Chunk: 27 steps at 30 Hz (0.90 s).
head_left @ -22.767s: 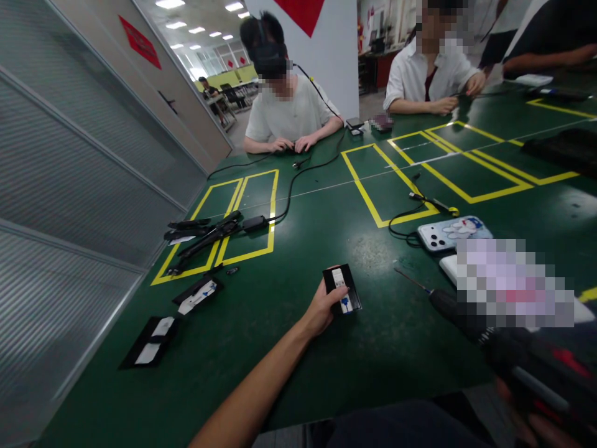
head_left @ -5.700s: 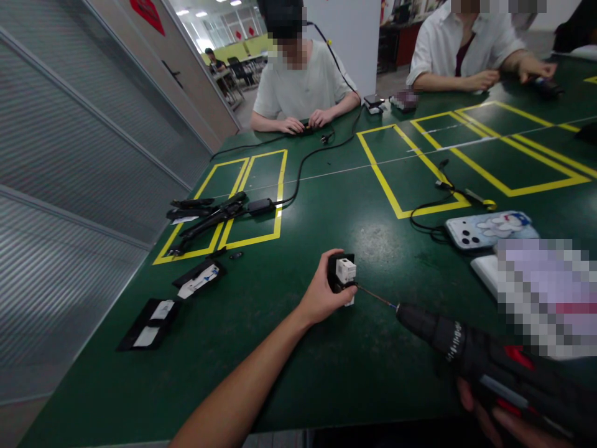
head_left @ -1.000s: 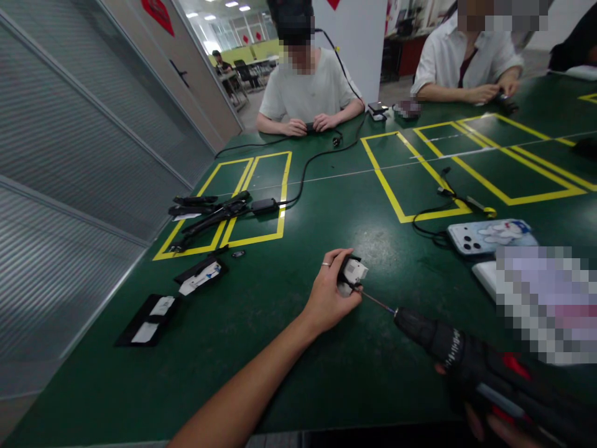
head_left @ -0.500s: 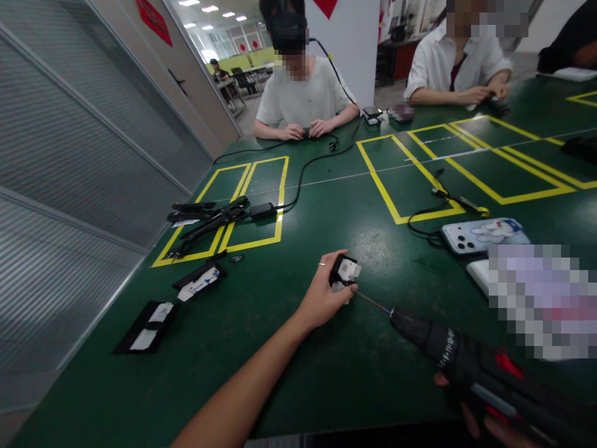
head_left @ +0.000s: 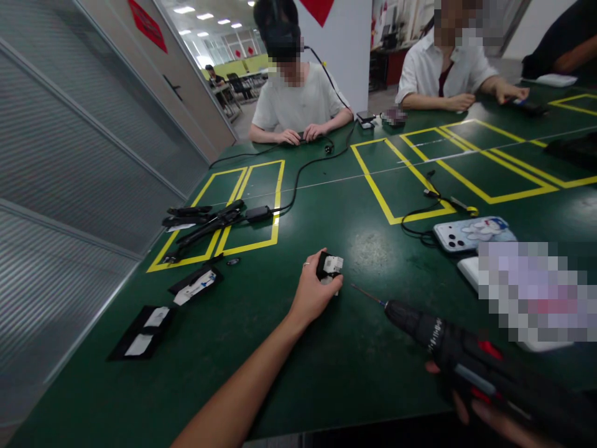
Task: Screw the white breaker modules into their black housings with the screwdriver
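My left hand is closed around a small black-and-white block-like part, holding it at the green tabletop; the fingers cover its left side. A black and red cordless drill with a long thin bit comes in from the lower right. Around its grip is my right hand, partly hidden in shadow beneath the drill body. The bit's tip points at the block from the right, with a small gap between them.
Two black pieces with white labels lie to the left, below a bundle of black cables. A phone and a white-edged item rest on the right. Yellow tape marks the table. Co-workers sit opposite.
The bit tip has come away from the block; my left hand has shifted slightly left with it. Across the table, a co-worker's hand has moved right with a dark object.
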Tool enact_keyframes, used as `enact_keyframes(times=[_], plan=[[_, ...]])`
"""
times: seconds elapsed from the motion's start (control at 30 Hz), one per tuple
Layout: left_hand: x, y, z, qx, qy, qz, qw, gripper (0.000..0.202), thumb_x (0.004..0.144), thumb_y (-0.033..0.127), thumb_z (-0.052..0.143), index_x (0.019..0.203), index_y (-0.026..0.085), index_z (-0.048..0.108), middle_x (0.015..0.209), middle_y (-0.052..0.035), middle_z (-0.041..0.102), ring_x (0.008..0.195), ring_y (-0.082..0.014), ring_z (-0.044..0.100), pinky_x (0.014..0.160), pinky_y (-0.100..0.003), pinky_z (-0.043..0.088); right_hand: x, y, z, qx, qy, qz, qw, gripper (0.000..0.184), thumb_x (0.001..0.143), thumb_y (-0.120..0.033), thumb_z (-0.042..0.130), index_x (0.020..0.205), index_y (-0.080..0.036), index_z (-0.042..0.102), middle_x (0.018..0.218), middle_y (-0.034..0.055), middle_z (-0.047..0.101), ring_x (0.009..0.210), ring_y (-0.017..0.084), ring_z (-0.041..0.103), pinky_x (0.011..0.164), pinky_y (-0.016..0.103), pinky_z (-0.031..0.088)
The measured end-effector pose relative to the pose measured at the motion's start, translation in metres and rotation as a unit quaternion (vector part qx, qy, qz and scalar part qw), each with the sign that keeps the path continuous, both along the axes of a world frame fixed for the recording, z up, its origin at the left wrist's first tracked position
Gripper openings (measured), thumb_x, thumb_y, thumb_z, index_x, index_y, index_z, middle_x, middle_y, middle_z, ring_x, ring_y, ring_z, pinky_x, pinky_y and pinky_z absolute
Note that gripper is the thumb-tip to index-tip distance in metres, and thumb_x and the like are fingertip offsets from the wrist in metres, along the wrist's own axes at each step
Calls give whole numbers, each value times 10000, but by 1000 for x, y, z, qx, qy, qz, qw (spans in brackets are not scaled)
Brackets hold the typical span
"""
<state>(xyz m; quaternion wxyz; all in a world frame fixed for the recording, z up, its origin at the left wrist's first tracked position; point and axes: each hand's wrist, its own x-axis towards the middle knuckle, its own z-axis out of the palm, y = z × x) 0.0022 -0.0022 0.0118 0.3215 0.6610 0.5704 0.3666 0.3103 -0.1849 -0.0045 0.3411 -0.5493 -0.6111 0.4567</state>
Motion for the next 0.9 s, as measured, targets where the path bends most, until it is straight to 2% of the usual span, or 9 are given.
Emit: enact_keyframes(times=[0.23, 0.33, 0.4, 0.5, 0.57, 0.63, 0.7, 0.8, 0.9], plan=[[-7, 5, 2, -11, 51, 34, 998, 619, 733, 293, 664, 1307, 151, 482, 1265, -138, 542, 1182, -276, 515, 1037, -434, 377, 0, 19, 30, -24, 80, -8, 996, 264, 989, -354, 475, 1210, -276, 597, 1078, 60, 603, 866, 216, 621, 808, 303, 547], [-9, 4, -1, -7, 38, 44, 998, 666, 729, 289, 674, 1340, 173, 435, 1262, -141, 539, 1185, -274, 519, 1032, -447, 382, 1, 28, 35, -42, 86, -46, 994, 377, 936, -376, 562, 1288, -244, 540, 1179, 68, 569, 975, 236, 601, 843, 278, 541], [-11, 4, -1, 13, 29, 42, 999, 650, 733, 276, 670, 1332, 198, 431, 1242, -126, 545, 1166, -256, 534, 1024, -437, 391, 1, 36, 37, -41, 34, -64, 997, 423, 901, -433, 600, 1261, -211, 568, 1172, 76, 576, 1043, 257, 576, 882, 287, 531], [-12, 4, 1, 54, 41, 17, 998, 447, 748, 242, 641, 1183, 211, 542, 1201, -93, 556, 1138, -226, 549, 1014, -404, 403, -3, 52, 42, -5, -68, -58, 996, 450, 869, -486, 611, 1196, -177, 605, 1125, 79, 598, 1058, 267, 570, 932, 325, 512], [-13, 4, 3, 67, 58, 0, 996, 293, 755, 233, 626, 1047, 206, 603, 1201, -87, 552, 1159, -221, 540, 1024, -392, 396, -10, 64, 49, 38, -112, -33, 992, 506, 872, -401, 589, 1331, -204, 504, 1223, 47, 549, 1120, 243, 538, 1009, 348, 456], [-13, 4, 6, 69, 70, -11, 995, 215, 759, 236, 624, 971, 201, 623, 1216, -89, 551, 1186, -226, 532, 1030, -391, 394, -20, 76, 56, 73, -156, 3, 985, 695, 841, -273, 549, 1483, -265, 281, 1353, 0, 440, 1208, 223, 471, 1086, 394, 367], [-13, 3, 8, 70, 82, -22, 994, 200, 763, 239, 622, 959, 201, 621, 1240, -94, 554, 1197, -230, 534, 1027, -394, 403, -31, 85, 58, 83, -216, 15, 973, 829, 794, -200, 537, 1517, -304, 145, 1382, -21, 405, 1215, 228, 463, 1052, 434, 401], [-12, -1, 10, 84, 118, -33, 989, 213, 776, 227, 610, 988, 207, 602, 1296, -96, 547, 1207, -225, 536, 1023, -388, 418, -47, 97, 55, 84, -310, -1, 947, 874, 763, -143, 598, 1510, -310, 174, 1321, -8, 475, 1116, 253, 539, 897, 434, 513], [-10, -6, 12, 102, 184, -32, 977, 238, 790, 225, 596, 1026, 212, 576, 1357, -104, 516, 1209, -236, 540, 1016, -396, 436, -56, 106, 52, 106, -364, -3, 925, 907, 760, -111, 668, 1504, -302, 186, 1334, -7, 462, 1079, 252, 556, 870, 424, 530]])
